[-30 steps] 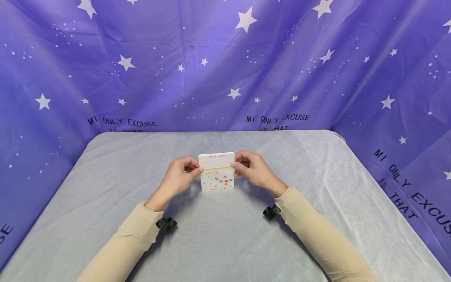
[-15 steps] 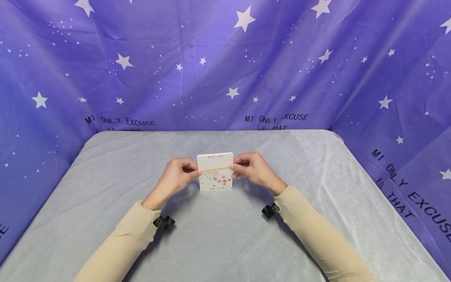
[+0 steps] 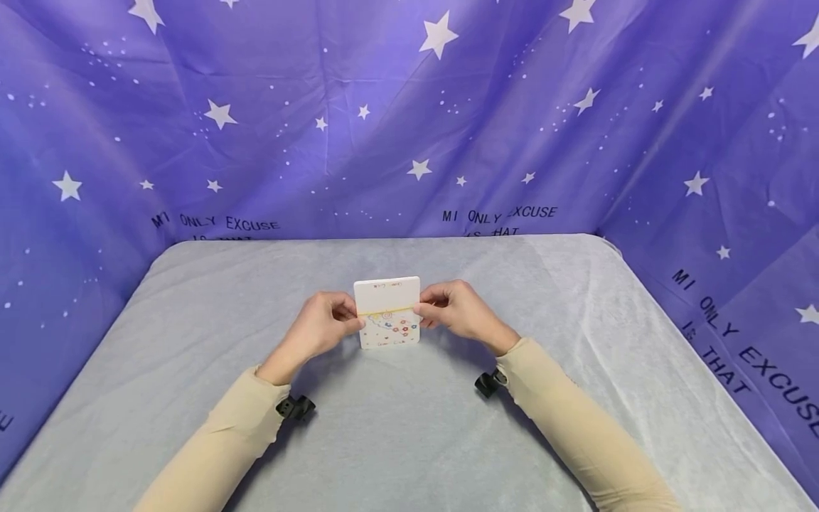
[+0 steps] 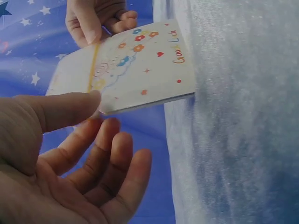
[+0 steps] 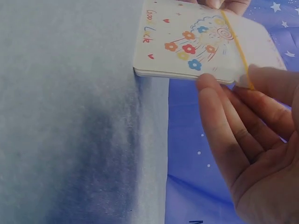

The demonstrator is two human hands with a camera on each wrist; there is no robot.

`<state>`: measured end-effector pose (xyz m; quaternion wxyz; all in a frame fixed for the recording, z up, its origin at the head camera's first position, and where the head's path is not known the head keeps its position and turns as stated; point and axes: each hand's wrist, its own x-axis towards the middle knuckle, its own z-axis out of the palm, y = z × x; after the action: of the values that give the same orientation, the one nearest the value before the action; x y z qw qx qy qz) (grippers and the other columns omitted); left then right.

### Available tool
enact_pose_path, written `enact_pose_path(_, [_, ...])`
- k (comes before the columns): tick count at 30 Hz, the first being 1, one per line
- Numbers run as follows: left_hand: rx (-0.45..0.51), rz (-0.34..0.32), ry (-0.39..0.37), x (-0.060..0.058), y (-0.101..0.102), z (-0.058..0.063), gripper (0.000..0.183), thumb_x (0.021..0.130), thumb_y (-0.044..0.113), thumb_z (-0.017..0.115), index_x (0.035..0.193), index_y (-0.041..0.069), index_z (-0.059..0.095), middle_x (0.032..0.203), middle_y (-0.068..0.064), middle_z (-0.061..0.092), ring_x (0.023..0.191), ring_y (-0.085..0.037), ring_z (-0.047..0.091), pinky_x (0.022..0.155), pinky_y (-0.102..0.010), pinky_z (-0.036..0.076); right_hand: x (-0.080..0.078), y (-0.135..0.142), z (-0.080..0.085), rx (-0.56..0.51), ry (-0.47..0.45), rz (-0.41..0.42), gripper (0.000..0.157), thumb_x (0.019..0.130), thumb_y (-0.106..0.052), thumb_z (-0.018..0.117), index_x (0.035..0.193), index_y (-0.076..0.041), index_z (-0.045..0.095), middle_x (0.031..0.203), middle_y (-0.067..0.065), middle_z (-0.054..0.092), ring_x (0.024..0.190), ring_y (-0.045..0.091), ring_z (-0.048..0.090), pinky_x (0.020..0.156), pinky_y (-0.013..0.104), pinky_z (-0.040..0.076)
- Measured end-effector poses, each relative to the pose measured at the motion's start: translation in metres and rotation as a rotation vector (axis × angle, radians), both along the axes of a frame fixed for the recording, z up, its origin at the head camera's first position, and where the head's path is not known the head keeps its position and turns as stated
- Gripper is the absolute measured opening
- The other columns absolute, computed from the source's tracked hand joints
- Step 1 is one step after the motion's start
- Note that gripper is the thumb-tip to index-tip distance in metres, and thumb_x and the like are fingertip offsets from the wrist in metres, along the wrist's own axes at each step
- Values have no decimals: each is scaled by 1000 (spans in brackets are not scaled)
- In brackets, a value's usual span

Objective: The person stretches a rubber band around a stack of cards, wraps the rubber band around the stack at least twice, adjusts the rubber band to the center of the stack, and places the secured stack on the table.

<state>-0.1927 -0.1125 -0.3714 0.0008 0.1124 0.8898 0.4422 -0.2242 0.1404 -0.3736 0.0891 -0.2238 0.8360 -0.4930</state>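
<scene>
A small white notebook-like stack (image 3: 387, 331) with rounded corners stands upright on the table, printed with coloured flowers and "Good Luck" lettering. Whether its sheets are bound, I cannot tell. Across its front runs a thin yellow elastic band (image 5: 237, 41). With thumb and fingers my left hand (image 3: 323, 327) pinches the left edge where the band passes; in the left wrist view the other fingers are loosely curled below. My right hand (image 3: 462, 314) pinches the opposite edge, its thumb (image 5: 271, 80) lying at the band. The stack's back is hidden in the head view.
A grey cloth (image 3: 409, 427) covers the table. Behind and at both sides hangs a purple curtain (image 3: 384, 85) with white stars and black lettering. Black wrist cameras (image 3: 296, 407) sit under both sleeves.
Both hands have moved slightly down along the edges, and the yellow band sits a little lower on the stack. The stack stays upright in about the same spot.
</scene>
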Motion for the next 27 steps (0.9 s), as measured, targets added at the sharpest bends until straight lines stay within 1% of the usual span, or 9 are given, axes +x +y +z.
enact_pose_path(4, [25,2,47,1,-1,2,9,77,12,69,79,11,60,73,0,60,68,-16,55,64,-31,45,-1,-2,3,-61,-5,-4,12,83,-11,63,93,-4,63,85,11,64,69,30,62,63,45,52])
enact_pose_path(6, [15,1,66,2,-1,4,8,78,12,67,78,11,59,73,0,61,68,-16,56,64,-31,45,0,-2,4,-88,-10,-14,11,83,-9,62,92,-2,62,85,13,63,70,32,62,64,45,52])
enact_pose_path(8, [-4,2,73,3,-1,4,7,79,12,67,77,11,60,73,1,61,67,-15,55,64,-30,45,0,-3,3,-94,-16,-21,7,84,-7,62,88,-1,62,85,12,63,70,32,62,64,44,52])
enact_pose_path(12, [-23,14,56,3,0,4,8,79,13,67,75,11,60,72,1,60,66,-15,55,62,-30,45,1,-3,0,-67,-19,-26,6,84,-9,62,84,-3,63,82,9,64,69,31,62,63,41,53])
enact_pose_path(16, [-26,14,48,4,1,4,8,79,12,67,75,11,61,72,1,60,66,-15,55,62,-30,45,0,-2,-2,-71,-29,-22,5,83,-9,63,84,-4,64,81,8,65,68,33,63,61,42,53])
enact_pose_path(22, [-17,0,53,5,1,4,10,79,10,68,72,10,61,71,1,61,64,-14,55,61,-29,45,0,-1,-1,-68,-21,-16,7,81,-10,65,82,-3,66,78,8,67,66,33,64,60,44,52])
enact_pose_path(25, [-16,-9,56,5,0,4,11,78,9,68,71,10,60,70,1,61,63,-13,55,60,-29,45,0,0,0,-64,-17,-10,8,81,-13,66,81,-4,68,78,8,68,67,34,64,60,44,52])
enact_pose_path(27, [-31,-16,48,4,0,4,12,77,9,69,70,11,60,69,2,61,63,-13,54,60,-29,45,1,0,-1,-36,-19,-12,8,80,-14,67,81,-6,69,78,6,68,66,33,64,59,44,52])
